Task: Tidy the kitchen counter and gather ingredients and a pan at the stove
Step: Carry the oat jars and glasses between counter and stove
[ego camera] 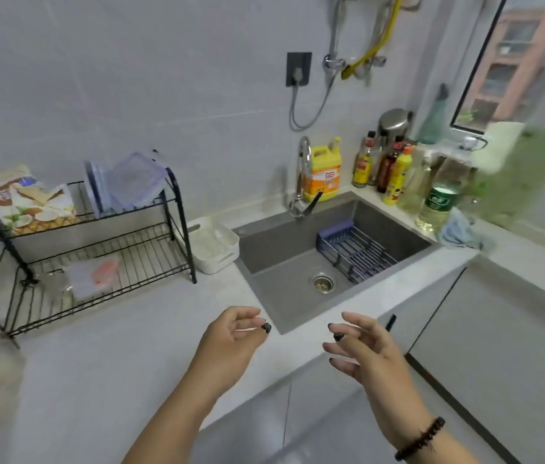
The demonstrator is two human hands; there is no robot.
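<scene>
My left hand point(231, 333) hovers over the white counter point(114, 356) just in front of the sink's near corner, fingers loosely curled and holding nothing. My right hand point(361, 346) hangs beyond the counter's front edge, fingers relaxed and spread, also empty; a dark bead bracelet circles its wrist. Bottles of oil and sauces point(395, 169) stand in the corner right of the sink. No pan or stove is in view.
A grey sink point(274, 249) holds a blue drain basket point(354, 249). A black wire rack point(97, 249) at the left carries a snack bag, plastic lids and a small packet. A white tray point(214, 244), yellow detergent jug point(326, 169) and blue cloth point(462, 232) sit nearby.
</scene>
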